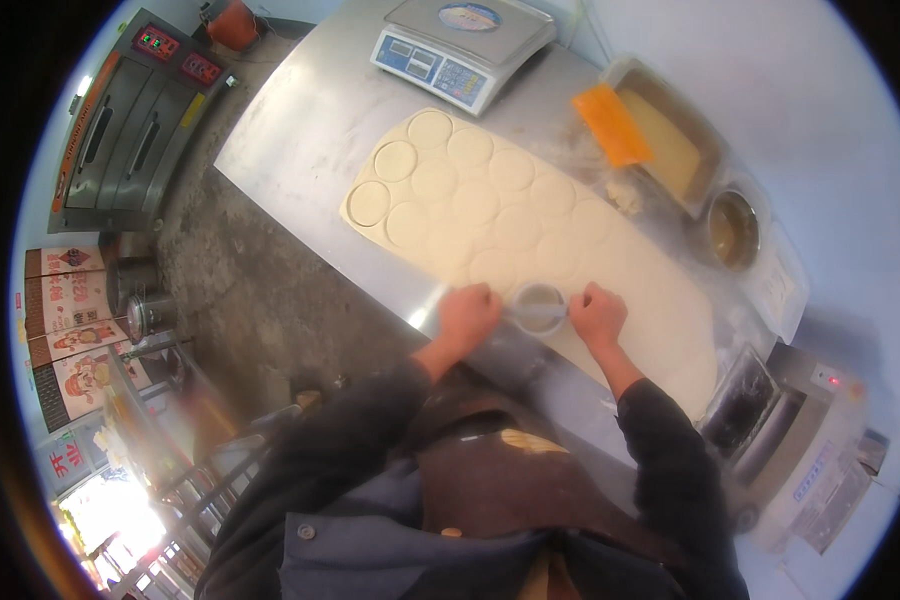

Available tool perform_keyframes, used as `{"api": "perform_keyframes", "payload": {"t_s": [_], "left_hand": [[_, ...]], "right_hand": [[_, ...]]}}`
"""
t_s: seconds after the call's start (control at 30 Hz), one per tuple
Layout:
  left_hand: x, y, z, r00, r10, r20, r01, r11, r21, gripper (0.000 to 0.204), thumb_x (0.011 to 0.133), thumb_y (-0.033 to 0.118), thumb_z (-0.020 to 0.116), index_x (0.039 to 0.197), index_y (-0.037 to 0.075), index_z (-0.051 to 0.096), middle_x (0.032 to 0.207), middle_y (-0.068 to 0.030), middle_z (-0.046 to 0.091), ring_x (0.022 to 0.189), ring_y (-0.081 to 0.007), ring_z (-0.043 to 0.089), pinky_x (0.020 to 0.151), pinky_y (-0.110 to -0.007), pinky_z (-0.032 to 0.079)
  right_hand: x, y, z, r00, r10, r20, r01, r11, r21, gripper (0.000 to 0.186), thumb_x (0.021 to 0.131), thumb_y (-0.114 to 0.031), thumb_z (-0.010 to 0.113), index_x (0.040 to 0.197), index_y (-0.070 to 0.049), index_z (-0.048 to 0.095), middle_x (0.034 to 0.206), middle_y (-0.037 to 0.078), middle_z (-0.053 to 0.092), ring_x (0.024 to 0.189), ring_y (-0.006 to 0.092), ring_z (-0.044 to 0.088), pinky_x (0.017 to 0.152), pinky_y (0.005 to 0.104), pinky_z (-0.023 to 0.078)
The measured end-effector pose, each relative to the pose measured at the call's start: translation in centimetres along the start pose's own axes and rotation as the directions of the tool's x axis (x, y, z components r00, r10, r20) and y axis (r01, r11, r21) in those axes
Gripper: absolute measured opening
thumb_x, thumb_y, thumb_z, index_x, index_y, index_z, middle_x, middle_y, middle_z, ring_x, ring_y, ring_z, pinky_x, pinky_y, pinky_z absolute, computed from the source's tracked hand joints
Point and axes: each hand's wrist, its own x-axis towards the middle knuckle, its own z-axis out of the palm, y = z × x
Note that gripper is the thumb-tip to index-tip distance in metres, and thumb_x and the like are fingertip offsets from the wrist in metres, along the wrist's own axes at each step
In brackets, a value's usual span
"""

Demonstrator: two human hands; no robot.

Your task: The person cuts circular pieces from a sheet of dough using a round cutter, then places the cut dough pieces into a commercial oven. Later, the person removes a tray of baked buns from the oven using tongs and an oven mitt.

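A rolled-out sheet of pale dough lies on the metal table, with rows of circles cut into its far left part. On its near edge sits a round ring-shaped dough cutter with a bar across its top. My left hand is closed at the cutter's left side, and my right hand is closed at its right side. Both seem to grip the ends of the bar, though my fingers partly hide them. Dough shows inside the ring.
A digital scale stands at the table's far edge. Farther right are a plastic tub with an orange scraper and a round metal bowl. A machine stands near right. An oven is across the floor.
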Motion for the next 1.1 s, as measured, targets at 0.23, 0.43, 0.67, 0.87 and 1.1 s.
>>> {"api": "perform_keyframes", "payload": {"t_s": [0.23, 0.43, 0.67, 0.87, 1.1], "left_hand": [[0.7, -0.4, -0.1, 0.997, 0.066, 0.030, -0.064, 0.996, -0.055, 0.036, 0.095, 0.032, 0.060, 0.074, 0.004, 0.068, 0.077, -0.0228, 0.070, 0.074, -0.0457, 0.069, 0.070, -0.058, 0.053], [2.1, -0.3, -0.9, 0.991, 0.121, 0.053, -0.120, 0.993, -0.023, 0.037, 0.096, 0.032, 0.059, 0.073, 0.004, 0.069, 0.075, -0.0229, 0.070, 0.072, -0.0460, 0.069, 0.069, -0.058, 0.054], [3.0, -0.7, -0.8, 0.984, 0.110, 0.138, -0.112, 0.994, 0.005, 0.036, 0.096, 0.032, 0.059, 0.075, 0.005, 0.071, 0.076, -0.0221, 0.071, 0.073, -0.0452, 0.070, 0.069, -0.057, 0.055], [3.6, -2.4, 0.8, 0.968, 0.126, 0.219, -0.148, 0.985, 0.086, 0.036, 0.095, 0.032, 0.057, 0.076, 0.006, 0.073, 0.079, -0.0206, 0.073, 0.075, -0.0439, 0.072, 0.072, -0.058, 0.055], [2.5, -1.7, 0.1, 0.968, 0.208, 0.142, -0.211, 0.977, 0.004, 0.034, 0.095, 0.029, 0.058, 0.074, 0.006, 0.072, 0.075, -0.0218, 0.071, 0.069, -0.0437, 0.069, 0.067, -0.056, 0.054]], "right_hand": [[0.0, 0.2, 0.6, 0.998, 0.048, 0.039, -0.046, 0.998, -0.039, 0.021, 0.077, -0.020, 0.066, 0.063, -0.010, 0.055, 0.057, 0.013, 0.057, 0.054, 0.0390, 0.055, 0.056, 0.0496, 0.042], [-0.1, -0.1, 0.7, 0.993, 0.108, 0.054, -0.106, 0.994, -0.039, 0.021, 0.079, -0.021, 0.066, 0.064, -0.010, 0.056, 0.058, 0.013, 0.059, 0.056, 0.0394, 0.057, 0.057, 0.0506, 0.043], [-0.3, -0.9, 0.7, 0.987, 0.147, 0.065, -0.142, 0.987, -0.079, 0.022, 0.079, -0.021, 0.065, 0.063, -0.011, 0.055, 0.058, 0.014, 0.058, 0.056, 0.0392, 0.056, 0.057, 0.0506, 0.041], [-1.3, -0.5, 2.0, 1.000, 0.016, -0.016, -0.019, 0.983, -0.182, 0.020, 0.076, -0.018, 0.063, 0.062, -0.011, 0.050, 0.058, 0.014, 0.054, 0.054, 0.0379, 0.051, 0.056, 0.0513, 0.036], [-1.7, 0.2, 1.6, 0.999, 0.034, -0.019, -0.035, 0.995, -0.088, 0.021, 0.078, -0.020, 0.064, 0.063, -0.012, 0.052, 0.059, 0.012, 0.052, 0.057, 0.0362, 0.050, 0.059, 0.0495, 0.037]]}}
